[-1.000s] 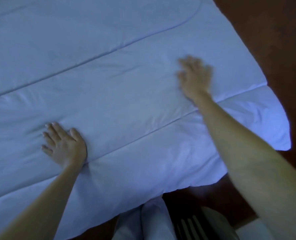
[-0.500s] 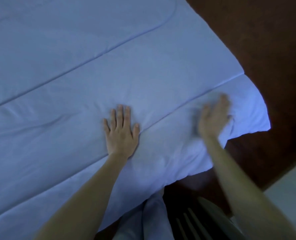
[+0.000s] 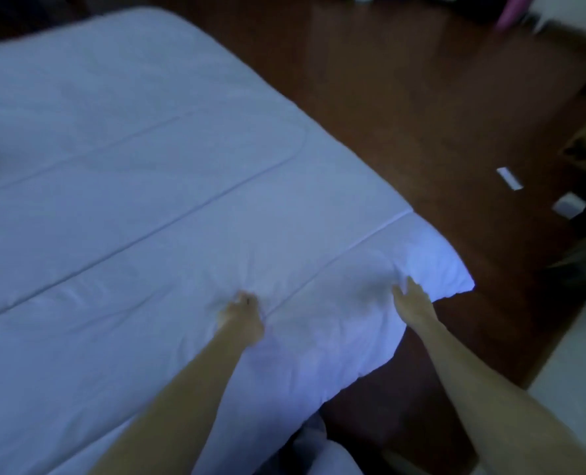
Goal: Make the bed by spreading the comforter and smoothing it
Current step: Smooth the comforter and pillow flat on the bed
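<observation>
Fingers (image 3: 246, 299) of the left hand (image 3: 242, 317) are curled down into the comforter (image 3: 130, 200), bunching a small fold of its pale fabric. Creases fan out around the grip. The comforter lies spread over the bed and fills the left and middle of the view. Long stitched lines cross it on a slant, and its near edge hangs down toward the person. The left hand sits just left of one stitched seam (image 3: 319, 278), which runs up to the comforter's right edge.

Right of that seam the fabric is puffy and wrinkled. The right hand (image 3: 413, 301) rests there, at the comforter's near edge, just short of its pointed right corner (image 3: 456, 279). Its fingers (image 3: 408, 286) reach forward, fairly straight and close together, lying on the cloth. The hand is blurred, so whether the thumb hooks under the edge cannot be told.

Beyond the comforter's right edge is a dark reddish wooden floor (image 3: 387, 97). Well to the right of the comforter, a flat white strip (image 3: 509, 178) and a small white block (image 3: 569, 205) lie on that floor. A blurred pink object (image 3: 510, 12) stands at the far upper right.
</observation>
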{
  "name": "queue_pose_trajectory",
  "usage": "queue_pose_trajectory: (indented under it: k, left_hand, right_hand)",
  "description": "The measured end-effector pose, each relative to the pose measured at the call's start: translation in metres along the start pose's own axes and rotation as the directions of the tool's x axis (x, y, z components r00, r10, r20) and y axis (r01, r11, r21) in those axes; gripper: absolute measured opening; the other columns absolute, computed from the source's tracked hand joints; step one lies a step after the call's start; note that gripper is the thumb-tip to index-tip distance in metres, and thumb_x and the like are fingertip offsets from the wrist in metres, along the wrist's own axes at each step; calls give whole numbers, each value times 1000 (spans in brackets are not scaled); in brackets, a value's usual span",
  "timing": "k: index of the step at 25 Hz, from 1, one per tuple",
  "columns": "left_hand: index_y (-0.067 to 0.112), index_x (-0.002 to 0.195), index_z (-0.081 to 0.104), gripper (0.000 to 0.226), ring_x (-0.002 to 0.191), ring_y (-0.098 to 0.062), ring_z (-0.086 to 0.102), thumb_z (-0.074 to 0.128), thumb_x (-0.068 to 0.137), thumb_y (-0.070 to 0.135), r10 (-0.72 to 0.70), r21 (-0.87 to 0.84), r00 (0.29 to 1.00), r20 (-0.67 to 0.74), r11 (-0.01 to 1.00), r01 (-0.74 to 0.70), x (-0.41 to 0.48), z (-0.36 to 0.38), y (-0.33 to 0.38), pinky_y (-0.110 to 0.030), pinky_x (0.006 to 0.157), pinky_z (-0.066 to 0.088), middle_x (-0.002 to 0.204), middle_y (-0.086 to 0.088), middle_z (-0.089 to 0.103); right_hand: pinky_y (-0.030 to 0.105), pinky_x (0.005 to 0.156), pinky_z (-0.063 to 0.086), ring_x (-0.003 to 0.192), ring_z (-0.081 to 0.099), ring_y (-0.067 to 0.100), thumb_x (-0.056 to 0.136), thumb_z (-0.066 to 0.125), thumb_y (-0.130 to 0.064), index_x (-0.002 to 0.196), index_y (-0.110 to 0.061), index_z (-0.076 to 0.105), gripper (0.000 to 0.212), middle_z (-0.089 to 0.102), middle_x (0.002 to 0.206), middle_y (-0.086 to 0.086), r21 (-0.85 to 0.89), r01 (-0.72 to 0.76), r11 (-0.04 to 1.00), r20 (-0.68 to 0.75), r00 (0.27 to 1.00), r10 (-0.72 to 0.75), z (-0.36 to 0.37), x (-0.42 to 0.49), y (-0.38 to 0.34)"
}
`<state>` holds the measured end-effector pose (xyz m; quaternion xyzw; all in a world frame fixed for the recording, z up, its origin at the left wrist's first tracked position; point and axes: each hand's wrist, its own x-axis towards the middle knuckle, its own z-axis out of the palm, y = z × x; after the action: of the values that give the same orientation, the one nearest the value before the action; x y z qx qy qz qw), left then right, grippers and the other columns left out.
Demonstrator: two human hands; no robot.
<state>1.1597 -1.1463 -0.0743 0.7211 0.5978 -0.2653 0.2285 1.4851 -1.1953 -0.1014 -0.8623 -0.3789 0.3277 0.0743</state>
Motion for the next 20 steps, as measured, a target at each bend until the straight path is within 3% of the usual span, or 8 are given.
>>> queue_pose_trajectory:
  k: [2,3,6,9,11,15,17,20]
  left_hand:
    - [7,129,54,48,126,-30,53,45,92,35,61,25,989,135,998,-64,-5,-62,19,-41,103,45,139,-9,53]
    - [7,125,57,46,124,-31,55,43,93,36,110,27,989,98,993,-113,-10,-94,35,-42,103,46,135,-11,56]
    - [18,115,59,39,117,-33,56,38,91,40,259,-91,932,-253,953,-290,-26,-173,97,-40,96,47,128,-10,60]
    - [32,93,65,30,98,-24,66,39,82,42,261,-364,798,-543,784,-504,-40,-226,168,-35,87,52,102,5,71]
    - [35,79,64,23,82,-14,68,41,83,36,216,-493,725,-654,604,-626,-42,-251,207,-32,80,55,83,14,73]
    - [27,85,69,24,60,-3,65,45,89,23,-7,-601,623,-782,272,-752,-31,-296,282,-27,66,52,70,11,70]
    - [26,87,69,25,58,0,63,45,91,23,-115,-605,594,-796,190,-773,-23,-325,314,-25,65,49,72,10,70]
    - [30,88,69,26,65,-2,65,44,92,24,-256,-598,565,-784,68,-799,-14,-369,350,-23,65,49,78,10,71]
  right_hand:
    - [34,111,27,136,39,29,100,40,-27,140,-11,45,43,43,148,11,63,185,981,-66,981,-181,-51,-26,-35]
    - [31,107,30,131,46,27,99,43,-21,131,-9,55,36,52,141,11,56,298,953,-88,952,-293,-79,-40,-56]
    - [26,90,43,107,64,20,96,50,-15,111,-13,68,24,70,112,5,147,493,858,-172,867,-468,-148,-50,-98]
    - [13,72,46,77,64,-5,92,51,-15,98,-25,70,23,69,86,-15,154,619,770,-278,775,-567,-213,-50,-114]
    - [14,75,49,76,66,-1,92,51,-14,96,-24,72,23,72,85,-13,203,678,706,-308,729,-611,-254,-39,-115]
    - [10,66,46,75,68,0,94,51,-13,95,-21,73,23,74,85,-5,266,724,636,-312,689,-654,-338,-1,-103]
    - [11,62,47,72,67,-2,95,50,-14,97,-18,72,22,74,86,-3,282,739,612,-289,674,-680,-372,13,-100]
    - [27,74,53,81,70,6,96,49,-18,99,-23,71,23,75,89,-6,272,762,587,-257,646,-719,-415,41,-108]
